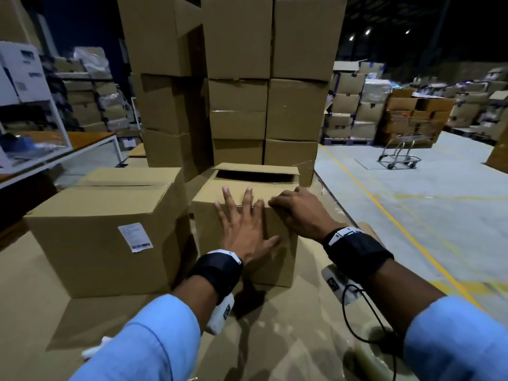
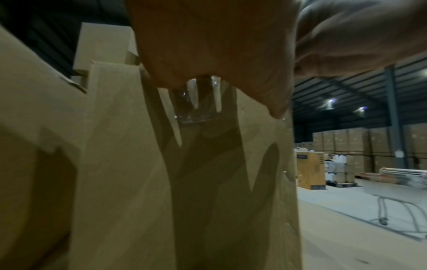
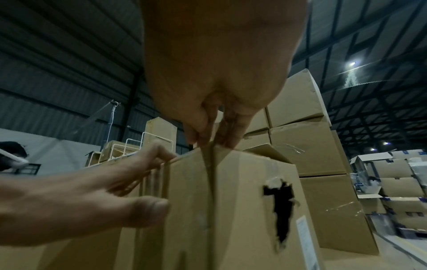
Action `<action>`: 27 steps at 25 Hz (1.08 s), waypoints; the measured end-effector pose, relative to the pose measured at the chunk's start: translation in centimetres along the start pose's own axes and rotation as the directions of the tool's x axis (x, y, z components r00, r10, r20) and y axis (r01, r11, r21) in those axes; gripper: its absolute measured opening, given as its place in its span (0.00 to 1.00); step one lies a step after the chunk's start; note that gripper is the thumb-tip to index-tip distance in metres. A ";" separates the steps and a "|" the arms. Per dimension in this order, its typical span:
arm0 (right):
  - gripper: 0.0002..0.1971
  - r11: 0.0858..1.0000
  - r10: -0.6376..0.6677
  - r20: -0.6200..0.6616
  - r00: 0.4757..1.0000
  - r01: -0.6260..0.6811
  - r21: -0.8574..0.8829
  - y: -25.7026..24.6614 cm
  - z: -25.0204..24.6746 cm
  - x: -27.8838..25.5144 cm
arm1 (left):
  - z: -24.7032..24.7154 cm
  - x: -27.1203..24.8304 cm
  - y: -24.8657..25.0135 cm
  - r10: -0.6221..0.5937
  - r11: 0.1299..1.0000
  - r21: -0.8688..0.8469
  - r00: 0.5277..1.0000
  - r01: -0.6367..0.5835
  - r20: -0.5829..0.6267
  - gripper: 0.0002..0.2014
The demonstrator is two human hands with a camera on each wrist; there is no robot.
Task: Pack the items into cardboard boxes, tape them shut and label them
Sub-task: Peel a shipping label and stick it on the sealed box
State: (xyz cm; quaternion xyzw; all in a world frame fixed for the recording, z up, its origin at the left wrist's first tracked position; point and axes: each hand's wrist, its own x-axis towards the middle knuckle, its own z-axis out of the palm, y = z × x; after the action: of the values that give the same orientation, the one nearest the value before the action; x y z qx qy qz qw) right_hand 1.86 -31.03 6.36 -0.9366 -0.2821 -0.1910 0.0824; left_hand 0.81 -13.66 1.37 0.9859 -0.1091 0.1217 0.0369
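Head view: small cardboard box sitting centre on the cardboard-covered desk, near flap folded down, far flap standing ajar with a dark gap under it. Left hand lying flat with fingers spread wide, palm pressing the box's front face, fingertips reaching over the top front edge. Holding nothing, just pressing. Right hand sitting on the same top edge just beside the left, fingers curled and pinching at the corner; what exactly it is pinching is too small to tell from here.

Right wrist view: right hand fingers pinching a narrow strip running down the box's corner edge, looks like tape but blurry. Left hand thumb touching the front face. Ragged torn hole showing in the box's side panel.

Left wrist view: mostly palm and the box face in shadow; a patch of clear tape glinting under the fingers.

Larger box standing just to the left of the small one, flaps closed, white shipping label stuck on its front. Tall stack of boxes standing directly behind both. Shopping trolley parked well apart on the grey floor at right. Palletised cartons lining the far wall.
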 end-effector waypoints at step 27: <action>0.36 0.998 -0.041 0.058 0.997 0.044 -0.055 3.5 2.6 3.0 | -5.0 1.6 -4.3 0.123 0.991 0.024 0.983 -0.128 0.138 0.36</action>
State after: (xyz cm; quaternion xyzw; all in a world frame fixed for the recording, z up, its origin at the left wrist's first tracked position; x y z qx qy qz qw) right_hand 6.91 -31.82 5.05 -0.9374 -0.2985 -0.1739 0.0437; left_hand 2.08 -9.34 6.44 0.9835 -0.1713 0.0581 0.0052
